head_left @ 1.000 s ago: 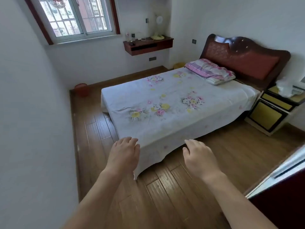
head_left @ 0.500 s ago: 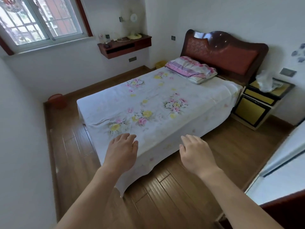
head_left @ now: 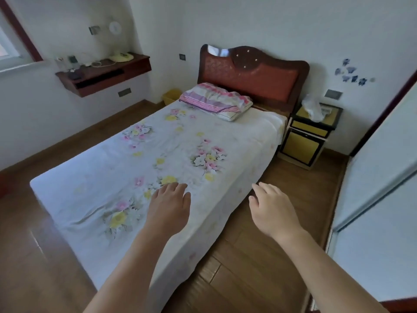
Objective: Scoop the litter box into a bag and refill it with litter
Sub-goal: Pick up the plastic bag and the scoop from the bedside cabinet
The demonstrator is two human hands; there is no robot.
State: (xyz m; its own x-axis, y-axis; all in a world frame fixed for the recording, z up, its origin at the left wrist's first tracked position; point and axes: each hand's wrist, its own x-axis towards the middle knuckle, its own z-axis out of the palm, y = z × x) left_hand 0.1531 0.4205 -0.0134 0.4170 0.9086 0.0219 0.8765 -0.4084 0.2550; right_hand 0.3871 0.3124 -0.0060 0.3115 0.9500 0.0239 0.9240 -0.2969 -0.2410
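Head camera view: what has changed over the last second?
The view swung right and closer to the bed: the window slid to the left edge and the wall stickers came fully into sight. The left hand and right hand stayed open, empty, held out ahead. Nothing was picked up.

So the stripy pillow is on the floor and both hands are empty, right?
Not quite. The stripy pillow is not on the floor: it lies on the bed, up by the headboard, as the head view shows. The rest is right: the left hand and the right hand are both empty.
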